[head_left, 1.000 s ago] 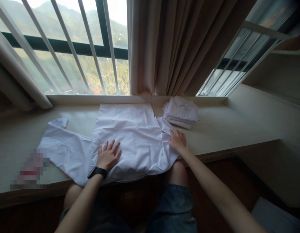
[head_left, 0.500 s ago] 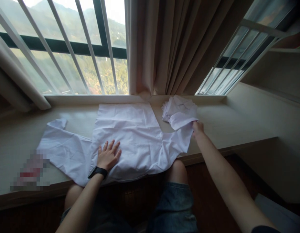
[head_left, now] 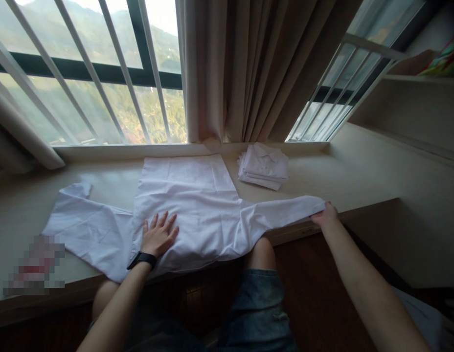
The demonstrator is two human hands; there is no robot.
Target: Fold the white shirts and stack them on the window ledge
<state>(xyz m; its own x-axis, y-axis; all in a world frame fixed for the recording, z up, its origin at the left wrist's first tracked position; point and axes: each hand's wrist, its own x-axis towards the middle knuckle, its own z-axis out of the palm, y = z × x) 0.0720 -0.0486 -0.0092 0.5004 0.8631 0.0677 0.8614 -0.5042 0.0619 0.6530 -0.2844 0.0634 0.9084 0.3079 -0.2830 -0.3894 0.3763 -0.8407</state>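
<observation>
"What was nearest on your feed?"

"Denim shorts (head_left: 254,308), then the left hand (head_left: 159,235), fingers spread flat on the white shirt (head_left: 190,210), just as before."

"And the right hand (head_left: 325,214)?"

"I saw it clamped on the end of a sleeve (head_left: 285,211). Earlier that sleeve was bunched up against the folded stack (head_left: 263,166); now it was drawn out sideways, the stack uncovered."

"Beyond?"

"The shirt lay on the ledge (head_left: 344,181), the curtain (head_left: 227,73) behind."
</observation>
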